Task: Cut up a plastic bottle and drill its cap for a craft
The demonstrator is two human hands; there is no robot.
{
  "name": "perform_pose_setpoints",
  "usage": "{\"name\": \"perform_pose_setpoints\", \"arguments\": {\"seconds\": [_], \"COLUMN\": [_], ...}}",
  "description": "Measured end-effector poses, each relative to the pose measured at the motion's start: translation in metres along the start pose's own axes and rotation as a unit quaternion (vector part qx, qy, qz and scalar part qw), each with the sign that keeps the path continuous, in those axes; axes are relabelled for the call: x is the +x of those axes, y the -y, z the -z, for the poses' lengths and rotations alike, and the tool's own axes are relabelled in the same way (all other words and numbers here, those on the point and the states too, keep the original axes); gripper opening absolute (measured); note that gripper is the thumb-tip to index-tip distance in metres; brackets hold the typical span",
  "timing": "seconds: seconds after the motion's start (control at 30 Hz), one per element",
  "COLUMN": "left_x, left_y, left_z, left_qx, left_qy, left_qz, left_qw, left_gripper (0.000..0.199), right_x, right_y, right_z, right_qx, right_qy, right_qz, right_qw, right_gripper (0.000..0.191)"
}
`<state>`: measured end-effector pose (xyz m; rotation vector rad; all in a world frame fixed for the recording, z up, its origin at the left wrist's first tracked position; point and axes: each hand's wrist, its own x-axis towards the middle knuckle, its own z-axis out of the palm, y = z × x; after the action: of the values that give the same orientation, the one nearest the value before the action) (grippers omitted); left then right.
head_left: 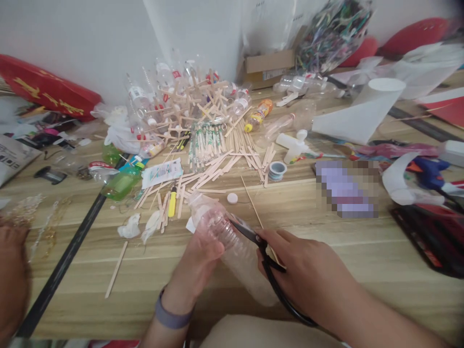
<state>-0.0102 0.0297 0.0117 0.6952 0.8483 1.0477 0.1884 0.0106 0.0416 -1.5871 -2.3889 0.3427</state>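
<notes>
My left hand (206, 249) is wrapped round the upper part of a clear plastic bottle (250, 270), which slants with its neck up and away to the left. In my right hand (300, 270) is a pair of scissors (266, 256) with black handles. Their blades meet the bottle's ribbed side, just right of my left fingers; whether they have pierced the plastic I cannot tell. Past the bottle lie a white bottle cap (232, 198), a thin wooden skewer (252, 198) and a yellow-handled tool (172, 203).
Wooden sticks (213, 174) and empty bottles (139, 99) are heaped at the back. A green bottle (123, 183) lies left. A white paper cone shape (362, 111), a blue glue gun (431, 169) and a black-red case (427, 237) stand right. Another person's arm (12, 275) shows at far left.
</notes>
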Motion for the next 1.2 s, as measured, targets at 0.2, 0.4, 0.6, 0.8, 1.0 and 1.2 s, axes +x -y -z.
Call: {"name": "perform_pose_setpoints", "arguments": {"seconds": [0.2,0.4,0.6,0.8,1.0,1.2], "left_x": [-0.001,-0.005,-0.005,-0.005,-0.004,-0.002], "left_y": [0.005,0.007,0.009,0.007,0.001,-0.002], "left_z": [0.001,-0.002,-0.005,-0.009,-0.010,-0.009], "left_qx": [0.034,0.068,0.043,0.028,0.033,0.040], "left_qy": [-0.021,-0.058,-0.069,-0.063,-0.012,-0.013], "left_qz": [-0.044,-0.049,-0.048,-0.049,-0.039,-0.046], "left_qw": [0.998,0.995,0.996,0.996,0.999,0.998], "left_gripper": [0.069,0.066,0.068,0.065,0.067,0.060], "right_x": [-0.001,-0.003,-0.003,-0.004,-0.002,0.001], "right_y": [0.001,0.002,0.002,0.001,-0.008,-0.020], "right_z": [0.000,0.000,0.001,-0.001,-0.001,0.007], "right_qx": [-0.026,-0.052,-0.074,-0.096,-0.099,-0.042], "right_qy": [-0.033,-0.045,-0.058,-0.078,-0.095,-0.112], "right_qz": [0.016,0.031,0.039,0.047,0.045,0.020], "right_qw": [0.999,0.997,0.995,0.991,0.990,0.993], "right_gripper": [0.014,0.014,0.014,0.014,0.011,0.016]}}
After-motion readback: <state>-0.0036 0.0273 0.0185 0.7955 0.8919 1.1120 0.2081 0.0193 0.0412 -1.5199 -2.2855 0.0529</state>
